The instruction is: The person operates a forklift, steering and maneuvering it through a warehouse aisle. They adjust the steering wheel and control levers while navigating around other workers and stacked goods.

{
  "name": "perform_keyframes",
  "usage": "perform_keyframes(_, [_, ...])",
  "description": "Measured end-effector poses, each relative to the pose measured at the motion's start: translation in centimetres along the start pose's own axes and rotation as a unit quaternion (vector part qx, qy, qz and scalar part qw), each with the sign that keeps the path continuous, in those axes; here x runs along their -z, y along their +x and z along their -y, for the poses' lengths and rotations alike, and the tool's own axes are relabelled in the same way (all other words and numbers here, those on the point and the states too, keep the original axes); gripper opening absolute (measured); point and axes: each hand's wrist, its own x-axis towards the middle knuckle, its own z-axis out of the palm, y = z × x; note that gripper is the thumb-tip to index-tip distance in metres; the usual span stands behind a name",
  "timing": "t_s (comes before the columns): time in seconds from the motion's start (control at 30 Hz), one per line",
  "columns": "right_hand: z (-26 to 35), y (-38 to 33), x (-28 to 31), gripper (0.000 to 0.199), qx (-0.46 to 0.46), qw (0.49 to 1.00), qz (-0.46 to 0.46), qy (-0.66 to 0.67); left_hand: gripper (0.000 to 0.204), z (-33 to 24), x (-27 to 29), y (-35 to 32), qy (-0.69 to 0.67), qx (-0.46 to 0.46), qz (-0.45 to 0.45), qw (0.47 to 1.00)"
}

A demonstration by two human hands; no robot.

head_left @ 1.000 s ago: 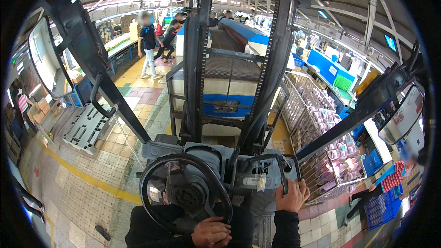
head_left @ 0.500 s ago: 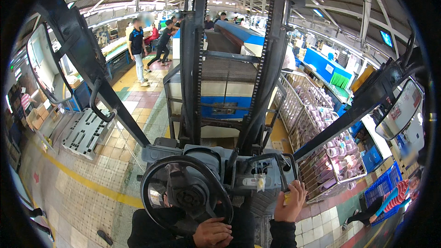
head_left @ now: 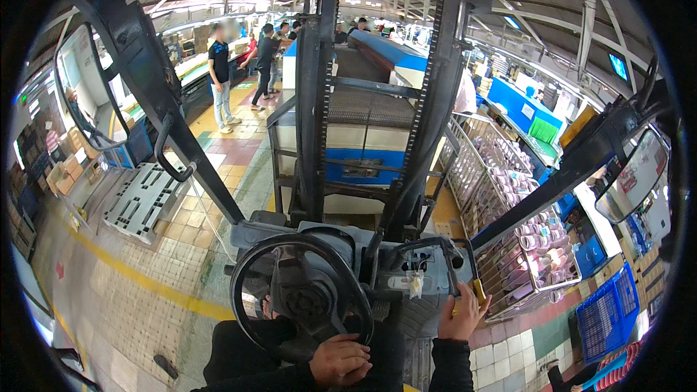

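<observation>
My left hand (head_left: 340, 360) is closed over the lower right rim of the black steering wheel (head_left: 244, 268). To the right of the wheel, my right hand (head_left: 462, 316) curls its fingers about a control lever (head_left: 478, 291) with yellow showing on it. Part of that grip is hidden behind the fingers. Between wheel and lever lies the grey dashboard (head_left: 396, 284), with a small pale tag (head_left: 415, 284) on it. Straight ahead rises the black forklift mast (head_left: 311, 116), with chains running up its uprights.
Beyond the mast stands a blue and white conveyor machine (head_left: 363, 134). Wire cages (head_left: 501, 247) of pink shoe-like items line the right, near a blue crate (head_left: 610, 312). A striped-sleeved person (head_left: 617, 372) is close at right. Grey pallets (head_left: 144, 203) and a standing person (head_left: 219, 76) are left.
The whole view has shifted slightly, the cab appearing further right. The striped-sleeved person has moved down toward the lower right edge. Far-left workers have changed stance. Both my hands keep their places.
</observation>
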Motion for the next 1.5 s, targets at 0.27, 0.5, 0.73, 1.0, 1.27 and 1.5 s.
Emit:
perform_keyframes(0.27, [-0.2,-0.1,-0.2,0.031,0.003,1.0,0.003,0.004,0.014,0.3,-0.4,0.0,-0.018,-0.002,-0.024,1.0])
perform_keyframes(0.5, [2.3,1.7,1.1,0.043,0.015,0.997,0.013,-0.071,0.018,0.1,-0.2,1.1,0.1,-0.023,0.035,0.994])
perform_keyframes(0.73, [15.2,15.7,10.0,0.095,0.167,0.959,0.001,0.23,0.016,-0.8,-0.1,4.2,0.197,-0.116,-0.06,0.972])
perform_keyframes(1.0, [21.1,20.1,14.9,0.086,0.205,0.925,-0.082,0.31,0.016,1.0,-0.1,4.3,0.169,-0.003,0.109,0.98])
perform_keyframes(1.27, [12.7,14.1,3.3,0.065,0.113,0.973,0.155,0.125,0.018,2.3,-0.1,5.1,0.153,-0.016,0.093,0.984])
perform_keyframes(1.5, [1.3,9.3,-1.9,0.054,-0.127,0.967,0.189,-0.115,0.013,3.8,-0.3,6.9,0.149,-0.05,0.058,0.986])
